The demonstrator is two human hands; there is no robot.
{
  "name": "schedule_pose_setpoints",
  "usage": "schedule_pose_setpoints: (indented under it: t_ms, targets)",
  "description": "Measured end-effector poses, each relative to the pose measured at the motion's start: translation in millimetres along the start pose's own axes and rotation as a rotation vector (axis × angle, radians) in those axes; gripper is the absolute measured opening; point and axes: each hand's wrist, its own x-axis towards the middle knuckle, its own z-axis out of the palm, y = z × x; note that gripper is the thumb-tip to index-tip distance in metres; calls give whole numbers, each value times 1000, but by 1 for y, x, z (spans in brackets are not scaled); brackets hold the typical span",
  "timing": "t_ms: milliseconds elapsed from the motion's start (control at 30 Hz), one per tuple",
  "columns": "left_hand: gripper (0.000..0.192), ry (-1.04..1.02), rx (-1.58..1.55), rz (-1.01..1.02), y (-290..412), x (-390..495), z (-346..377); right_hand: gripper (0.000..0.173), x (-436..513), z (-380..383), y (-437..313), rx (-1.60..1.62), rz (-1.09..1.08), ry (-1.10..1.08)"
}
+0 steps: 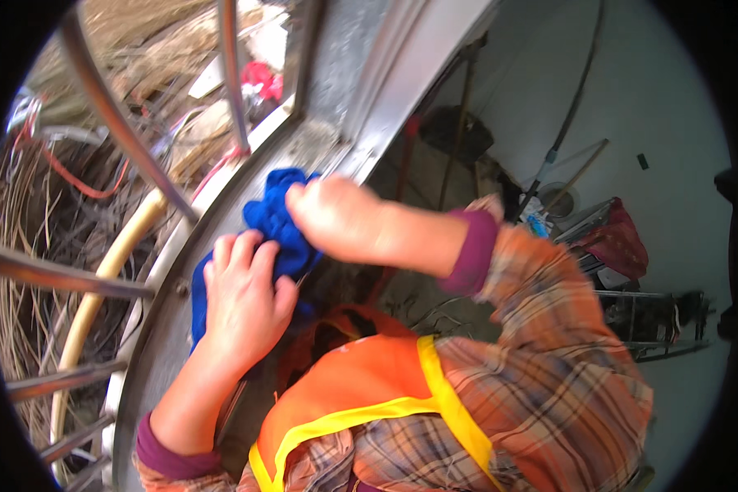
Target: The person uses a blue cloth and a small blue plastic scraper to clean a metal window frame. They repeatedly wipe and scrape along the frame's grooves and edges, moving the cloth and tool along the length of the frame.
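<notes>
A crumpled blue cloth [281, 212] lies on the metal window sill [160, 344], close to the corner of the frame. My right hand [335, 215], slightly blurred, is closed on the cloth's upper part. Lower down, my left hand [246, 295] rests on the cloth with its fingers bent and a little apart, pressing it against the sill. Part of the cloth is hidden beneath both hands.
Metal window bars [117, 129] rise along the sill's outer side. Beyond them are dry stalks, a yellowish pipe [80, 326] and litter. Indoors, a black bucket [457, 132], long poles and a red cloth [618, 243] stand or lie near the pale wall.
</notes>
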Motion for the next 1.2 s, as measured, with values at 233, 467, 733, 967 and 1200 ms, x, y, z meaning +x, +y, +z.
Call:
schedule_pose_setpoints:
  t_ms: [233,467,733,967,1200]
  targets:
    - [39,-65,16,-48,5,5,-4,12,-6,-2,29,-10,175,163]
    - [37,-37,-27,-58,1,5,-1,19,35,-27,78,-23,98,-177]
    - [37,-60,-63,-86,-3,6,-1,21,62,-38,61,-178,-40,-316]
    - [39,-73,-37,-91,-4,7,-1,22,71,-37,44,-283,-134,-529]
    - [38,-80,-32,-89,-1,7,-2,22,81,-46,50,-399,4,-494]
